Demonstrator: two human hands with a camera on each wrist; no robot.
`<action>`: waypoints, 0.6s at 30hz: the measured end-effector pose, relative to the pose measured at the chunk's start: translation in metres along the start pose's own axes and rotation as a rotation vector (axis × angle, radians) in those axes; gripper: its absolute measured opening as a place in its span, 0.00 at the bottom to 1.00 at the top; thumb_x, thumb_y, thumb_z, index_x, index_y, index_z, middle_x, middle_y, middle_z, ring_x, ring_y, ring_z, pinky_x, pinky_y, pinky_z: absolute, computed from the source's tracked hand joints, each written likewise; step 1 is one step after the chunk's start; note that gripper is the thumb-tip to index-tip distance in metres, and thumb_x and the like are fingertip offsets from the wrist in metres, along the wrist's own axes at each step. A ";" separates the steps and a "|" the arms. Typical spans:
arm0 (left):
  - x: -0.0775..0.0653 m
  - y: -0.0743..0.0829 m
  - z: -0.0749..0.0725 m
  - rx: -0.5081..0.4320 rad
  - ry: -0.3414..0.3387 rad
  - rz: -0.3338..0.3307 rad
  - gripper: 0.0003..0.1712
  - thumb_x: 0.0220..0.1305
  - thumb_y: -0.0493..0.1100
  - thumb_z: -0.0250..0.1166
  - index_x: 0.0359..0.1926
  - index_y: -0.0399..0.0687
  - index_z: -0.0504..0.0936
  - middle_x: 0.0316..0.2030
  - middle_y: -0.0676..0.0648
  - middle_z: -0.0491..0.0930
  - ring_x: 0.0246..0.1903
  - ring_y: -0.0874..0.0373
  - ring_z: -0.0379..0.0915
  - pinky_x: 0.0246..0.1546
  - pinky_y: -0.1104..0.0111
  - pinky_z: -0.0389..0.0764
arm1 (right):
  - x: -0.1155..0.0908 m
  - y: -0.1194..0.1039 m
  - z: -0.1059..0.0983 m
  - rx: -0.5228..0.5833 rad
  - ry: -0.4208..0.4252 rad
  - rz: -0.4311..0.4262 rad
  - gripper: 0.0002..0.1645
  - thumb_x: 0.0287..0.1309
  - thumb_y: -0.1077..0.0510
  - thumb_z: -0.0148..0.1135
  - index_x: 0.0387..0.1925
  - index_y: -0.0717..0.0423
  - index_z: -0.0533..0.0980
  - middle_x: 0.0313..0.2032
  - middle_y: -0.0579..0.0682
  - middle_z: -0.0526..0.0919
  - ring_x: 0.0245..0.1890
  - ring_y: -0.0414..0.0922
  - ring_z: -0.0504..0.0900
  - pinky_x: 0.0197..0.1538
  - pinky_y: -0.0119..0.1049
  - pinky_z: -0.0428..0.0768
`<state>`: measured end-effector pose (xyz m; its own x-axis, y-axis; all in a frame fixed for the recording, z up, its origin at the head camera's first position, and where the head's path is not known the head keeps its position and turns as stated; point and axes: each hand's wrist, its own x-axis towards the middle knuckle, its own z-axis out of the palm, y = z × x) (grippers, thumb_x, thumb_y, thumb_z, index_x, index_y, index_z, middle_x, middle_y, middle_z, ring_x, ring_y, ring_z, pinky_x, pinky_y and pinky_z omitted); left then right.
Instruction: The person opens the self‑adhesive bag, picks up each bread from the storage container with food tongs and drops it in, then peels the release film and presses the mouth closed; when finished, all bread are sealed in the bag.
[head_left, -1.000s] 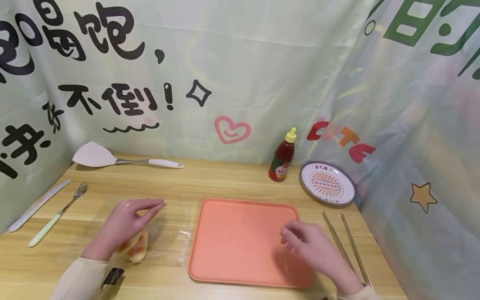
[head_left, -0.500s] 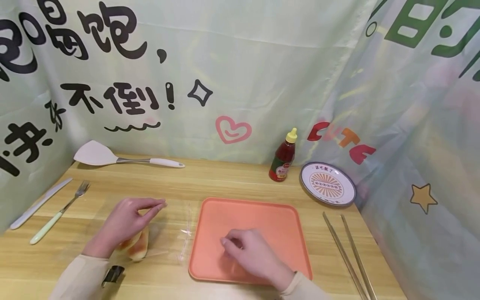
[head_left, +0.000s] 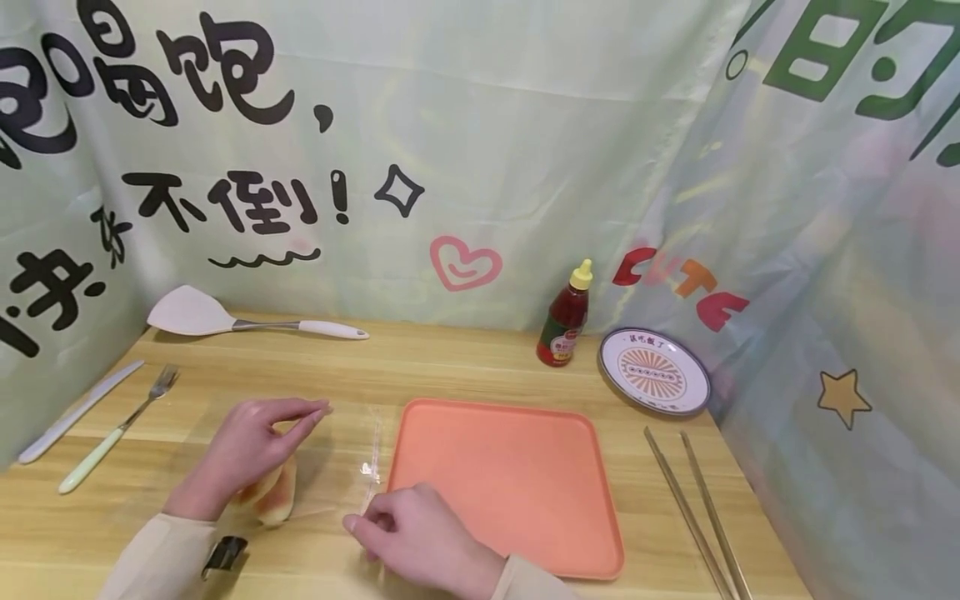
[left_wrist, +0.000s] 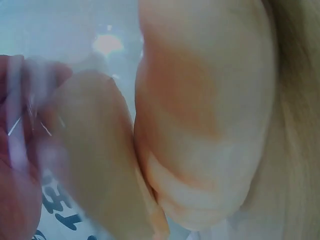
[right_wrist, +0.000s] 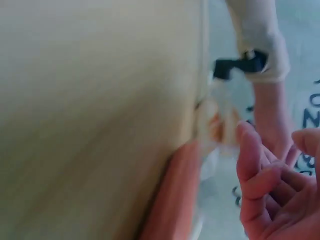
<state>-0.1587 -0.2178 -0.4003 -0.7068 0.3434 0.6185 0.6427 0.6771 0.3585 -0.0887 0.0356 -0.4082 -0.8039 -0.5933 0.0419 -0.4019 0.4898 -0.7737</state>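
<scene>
My left hand (head_left: 258, 437) is over two pieces of browned bread (head_left: 276, 496) inside a clear plastic bag (head_left: 330, 492). Its thumb and fingertips come together, seeming to pinch the film, though the contact is hard to make out. Close up in the left wrist view, the bread (left_wrist: 200, 110) shows through the film, with part of the left hand (left_wrist: 20, 150) behind it. My right hand (head_left: 420, 529), fingers loosely bent, hovers by the bag's right edge and the lower left corner of the pink tray (head_left: 517, 492). In the right wrist view nothing sits between its thumb and fingers (right_wrist: 250, 150).
A knife (head_left: 78, 414) and a fork (head_left: 120, 429) lie at the left, a white spatula (head_left: 255, 321) along the back. Behind the tray stand a red sauce bottle (head_left: 566, 321) and a leaning plate (head_left: 654, 371). Metal chopsticks (head_left: 693, 508) lie at the right.
My right hand has swept left across the tray, from its right side to the bag's edge. The left hand and the bread have stayed put.
</scene>
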 end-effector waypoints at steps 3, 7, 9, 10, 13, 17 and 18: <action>-0.001 -0.002 0.000 0.005 0.001 -0.002 0.10 0.55 0.33 0.72 0.40 0.45 0.89 0.37 0.50 0.87 0.31 0.59 0.84 0.27 0.73 0.82 | 0.004 -0.011 0.005 0.117 -0.036 0.066 0.25 0.69 0.40 0.55 0.22 0.50 0.81 0.13 0.30 0.77 0.12 0.28 0.74 0.22 0.23 0.73; -0.002 -0.002 0.000 0.003 0.007 -0.011 0.11 0.56 0.33 0.72 0.41 0.45 0.89 0.37 0.51 0.87 0.32 0.58 0.84 0.27 0.76 0.81 | 0.013 -0.015 0.016 0.313 -0.059 0.165 0.23 0.67 0.45 0.58 0.23 0.55 0.81 0.12 0.38 0.79 0.11 0.35 0.78 0.20 0.29 0.78; -0.003 -0.001 0.000 -0.007 0.014 -0.008 0.11 0.55 0.32 0.72 0.41 0.45 0.89 0.37 0.51 0.87 0.32 0.57 0.84 0.26 0.77 0.80 | 0.016 -0.014 0.022 0.414 -0.053 0.207 0.22 0.67 0.46 0.59 0.24 0.58 0.81 0.13 0.42 0.80 0.11 0.38 0.79 0.20 0.32 0.81; -0.003 -0.001 0.000 -0.009 0.018 -0.006 0.11 0.55 0.32 0.72 0.41 0.45 0.89 0.37 0.51 0.87 0.32 0.56 0.84 0.26 0.77 0.80 | 0.017 -0.013 0.024 0.470 -0.056 0.223 0.23 0.67 0.46 0.59 0.25 0.60 0.81 0.13 0.44 0.81 0.12 0.40 0.80 0.19 0.34 0.81; -0.003 0.000 0.001 -0.017 0.031 0.008 0.12 0.54 0.31 0.72 0.41 0.44 0.89 0.37 0.50 0.87 0.32 0.55 0.85 0.26 0.77 0.81 | 0.020 -0.011 0.030 0.649 -0.065 0.279 0.24 0.67 0.47 0.59 0.28 0.65 0.81 0.17 0.52 0.83 0.16 0.47 0.84 0.22 0.38 0.83; -0.002 -0.001 0.002 -0.025 0.053 0.035 0.13 0.52 0.30 0.72 0.41 0.43 0.89 0.37 0.49 0.87 0.32 0.53 0.85 0.25 0.76 0.81 | 0.021 -0.011 0.039 0.886 -0.101 0.358 0.25 0.68 0.48 0.58 0.32 0.70 0.78 0.22 0.63 0.84 0.26 0.60 0.86 0.27 0.41 0.85; -0.002 -0.001 0.001 -0.027 0.061 0.042 0.13 0.52 0.29 0.72 0.40 0.43 0.89 0.37 0.49 0.87 0.32 0.53 0.85 0.25 0.76 0.81 | 0.021 -0.012 0.041 0.935 -0.103 0.376 0.24 0.69 0.49 0.58 0.34 0.70 0.77 0.24 0.65 0.84 0.28 0.62 0.86 0.28 0.42 0.85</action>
<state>-0.1585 -0.2182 -0.4027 -0.6602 0.3303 0.6746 0.6799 0.6445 0.3498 -0.0828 -0.0087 -0.4241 -0.7479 -0.5775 -0.3273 0.4099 -0.0140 -0.9120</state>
